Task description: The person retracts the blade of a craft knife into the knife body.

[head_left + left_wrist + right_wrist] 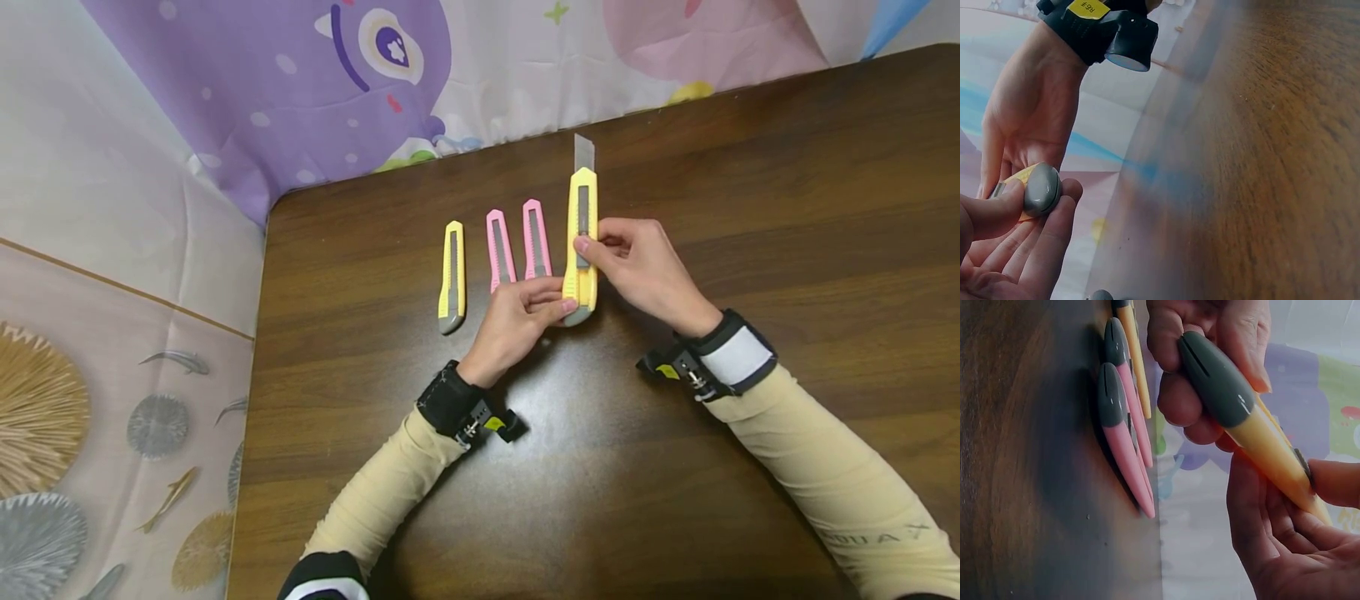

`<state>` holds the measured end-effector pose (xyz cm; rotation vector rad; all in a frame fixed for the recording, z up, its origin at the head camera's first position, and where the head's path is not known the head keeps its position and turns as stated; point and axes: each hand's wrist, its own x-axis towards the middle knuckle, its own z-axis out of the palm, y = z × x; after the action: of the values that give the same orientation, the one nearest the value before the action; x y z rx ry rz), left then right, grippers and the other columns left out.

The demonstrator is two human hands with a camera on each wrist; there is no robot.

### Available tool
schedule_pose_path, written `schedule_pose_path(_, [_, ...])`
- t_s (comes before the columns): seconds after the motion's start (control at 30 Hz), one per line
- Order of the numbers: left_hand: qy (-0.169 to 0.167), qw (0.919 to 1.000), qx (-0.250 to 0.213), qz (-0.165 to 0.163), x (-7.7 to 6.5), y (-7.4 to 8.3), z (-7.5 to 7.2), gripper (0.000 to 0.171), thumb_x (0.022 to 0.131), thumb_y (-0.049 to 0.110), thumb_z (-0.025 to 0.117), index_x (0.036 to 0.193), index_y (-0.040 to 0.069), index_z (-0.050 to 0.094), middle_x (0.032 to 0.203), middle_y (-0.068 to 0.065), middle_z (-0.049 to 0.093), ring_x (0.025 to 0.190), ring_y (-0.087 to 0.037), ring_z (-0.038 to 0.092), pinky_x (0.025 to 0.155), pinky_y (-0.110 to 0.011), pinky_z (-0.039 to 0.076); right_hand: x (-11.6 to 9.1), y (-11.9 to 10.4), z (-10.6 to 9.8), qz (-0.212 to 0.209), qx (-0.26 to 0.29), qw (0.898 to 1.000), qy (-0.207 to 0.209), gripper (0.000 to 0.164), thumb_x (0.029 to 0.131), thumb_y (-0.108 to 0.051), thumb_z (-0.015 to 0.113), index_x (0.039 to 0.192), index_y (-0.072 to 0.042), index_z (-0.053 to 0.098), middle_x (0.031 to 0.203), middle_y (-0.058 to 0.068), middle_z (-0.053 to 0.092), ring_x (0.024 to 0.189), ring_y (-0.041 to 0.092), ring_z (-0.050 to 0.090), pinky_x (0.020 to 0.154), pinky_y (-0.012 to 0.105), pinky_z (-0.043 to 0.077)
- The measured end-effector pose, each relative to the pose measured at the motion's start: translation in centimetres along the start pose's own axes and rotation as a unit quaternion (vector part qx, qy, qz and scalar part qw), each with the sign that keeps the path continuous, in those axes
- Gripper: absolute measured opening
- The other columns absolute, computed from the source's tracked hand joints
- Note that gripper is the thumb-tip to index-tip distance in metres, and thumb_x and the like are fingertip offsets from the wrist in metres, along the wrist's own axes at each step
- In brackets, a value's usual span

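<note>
Both hands hold a yellow utility knife point(573, 204) upright above the table, its blade point(584, 154) extended from the top. My left hand point(517, 321) pinches the lower end by the grey end cap point(1042, 189), between thumb and fingers. Higher up, my right hand point(645, 267) grips the body, its thumb on the dark slider point(1302, 461). To the left on the table lie another yellow utility knife point(452, 275) and two pink utility knives, one point(495, 237) beside the other point(533, 229). The left hand partly covers the pink knives' lower ends in the head view.
The brown wooden table point(810, 275) extends to the right and toward me. A patterned cloth point(517, 67) hangs along its back edge, and a pale printed cloth point(202, 283) lines the left side. Wrist straps with small cameras point(450, 400) sit on both forearms.
</note>
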<state>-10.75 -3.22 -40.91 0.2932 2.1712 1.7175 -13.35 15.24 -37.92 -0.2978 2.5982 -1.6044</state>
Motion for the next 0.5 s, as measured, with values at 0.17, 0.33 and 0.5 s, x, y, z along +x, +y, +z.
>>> schedule_pose_path(0.17, [-0.004,0.9999,-0.010,-0.006,-0.09,0.13,0.02,0.031,0.093,0.006,0.066,0.123,-0.002,0.065,0.114,-0.021,0.072,0.104,-0.026,0.072,0.082,-0.025,0.061,-0.04,0.11,0.12,0.001,0.004,1.000,-0.002,0.028,0.099,-0.021,0.060,0.108,0.004,0.067,0.097,0.020,0.071,0.071,0.004,0.061,0.061,0.013,0.051])
schedule_pose_path(0.33, [-0.010,0.9997,-0.019,-0.008,-0.14,0.18,-0.01,0.031,0.093,0.004,0.065,0.124,-0.003,0.064,0.114,-0.022,0.072,0.102,-0.025,0.072,0.082,-0.026,0.062,-0.09,0.10,0.11,-0.002,0.007,1.000,-0.005,0.027,0.099,-0.020,0.059,0.107,0.005,0.067,0.097,0.021,0.071,0.071,0.002,0.061,0.061,0.013,0.051])
schedule_pose_path(0.5, [-0.013,0.9996,-0.025,-0.010,-0.16,0.18,-0.01,0.031,0.093,0.003,0.065,0.124,-0.004,0.064,0.114,-0.022,0.072,0.102,-0.028,0.072,0.082,-0.027,0.062,-0.18,-0.14,-0.03,-0.004,0.011,1.000,-0.012,0.026,0.099,-0.019,0.059,0.107,0.004,0.067,0.098,0.021,0.072,0.073,-0.001,0.062,0.062,0.012,0.051])
